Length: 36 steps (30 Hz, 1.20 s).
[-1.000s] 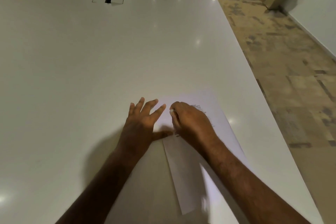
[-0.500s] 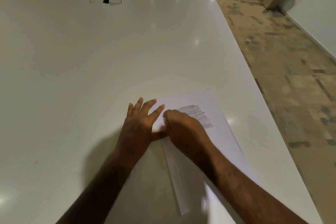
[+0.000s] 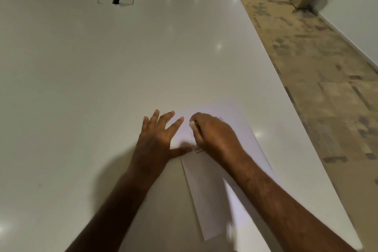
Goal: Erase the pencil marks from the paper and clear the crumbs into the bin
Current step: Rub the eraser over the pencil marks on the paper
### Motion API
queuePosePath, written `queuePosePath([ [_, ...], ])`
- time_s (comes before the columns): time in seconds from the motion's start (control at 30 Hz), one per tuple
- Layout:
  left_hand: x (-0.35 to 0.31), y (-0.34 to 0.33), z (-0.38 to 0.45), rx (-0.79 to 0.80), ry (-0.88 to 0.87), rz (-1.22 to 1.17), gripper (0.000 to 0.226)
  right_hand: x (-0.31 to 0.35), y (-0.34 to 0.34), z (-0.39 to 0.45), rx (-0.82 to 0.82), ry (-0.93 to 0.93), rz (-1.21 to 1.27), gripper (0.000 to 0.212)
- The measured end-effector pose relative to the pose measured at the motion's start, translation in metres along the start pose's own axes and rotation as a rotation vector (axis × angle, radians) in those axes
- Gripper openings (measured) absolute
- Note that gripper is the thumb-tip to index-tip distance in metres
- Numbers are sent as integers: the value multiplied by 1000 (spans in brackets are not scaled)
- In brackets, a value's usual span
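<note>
Left hand point(image 3: 156, 141) flat, fingers spread, pressing paper point(image 3: 208, 186) edge on bench point(image 3: 102, 88). Right hand point(image 3: 214, 135) curled, grip closed on white eraser point(image 3: 192, 124) against paper. Pencil marks point(image 3: 198, 150) beside thumb. No legible writing.

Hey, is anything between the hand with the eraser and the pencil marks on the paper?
Nothing visible. The right hand pinches the eraser directly on the paper, and it covers most of the marks.

View: head camera, wide-angle, single
Facing: forward and down along the surface point(image 3: 102, 88)
Nearness: close over both hands, left point(image 3: 157, 137) and right point(image 3: 214, 135), forearms entering from the bottom edge
Far field: floor point(image 3: 327, 88) at right
</note>
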State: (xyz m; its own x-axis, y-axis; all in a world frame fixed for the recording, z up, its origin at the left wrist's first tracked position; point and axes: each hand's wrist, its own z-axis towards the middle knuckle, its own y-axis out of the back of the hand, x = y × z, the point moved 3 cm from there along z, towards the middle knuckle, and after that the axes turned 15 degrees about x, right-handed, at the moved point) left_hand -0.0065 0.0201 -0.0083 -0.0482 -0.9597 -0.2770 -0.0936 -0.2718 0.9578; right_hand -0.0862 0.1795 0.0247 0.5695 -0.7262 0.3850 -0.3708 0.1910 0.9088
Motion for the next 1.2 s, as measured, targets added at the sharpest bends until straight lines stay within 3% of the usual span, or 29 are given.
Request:
queuePosePath([
  [0.27,-2,3,-1,-8,18,0,89,8,-10,-21,27,19,-51,17],
  [0.5,-2,5,0,36,27,18,87,-13,14,-2,-20,-135,-47,20],
  [0.63,-2,4,0,51,32,16,89,6,1,-15,26,-59,-138,12],
  [0.87,-2,5,0,25,11,9,87,-10,11,0,-17,-132,-100,21],
  [1.0,-1,4,0,11,3,12,89,5,0,-9,62,-132,-60,19],
  [1.2,-3,3,-1,-25,-12,19,86,-4,8,0,-36,-137,-44,17],
])
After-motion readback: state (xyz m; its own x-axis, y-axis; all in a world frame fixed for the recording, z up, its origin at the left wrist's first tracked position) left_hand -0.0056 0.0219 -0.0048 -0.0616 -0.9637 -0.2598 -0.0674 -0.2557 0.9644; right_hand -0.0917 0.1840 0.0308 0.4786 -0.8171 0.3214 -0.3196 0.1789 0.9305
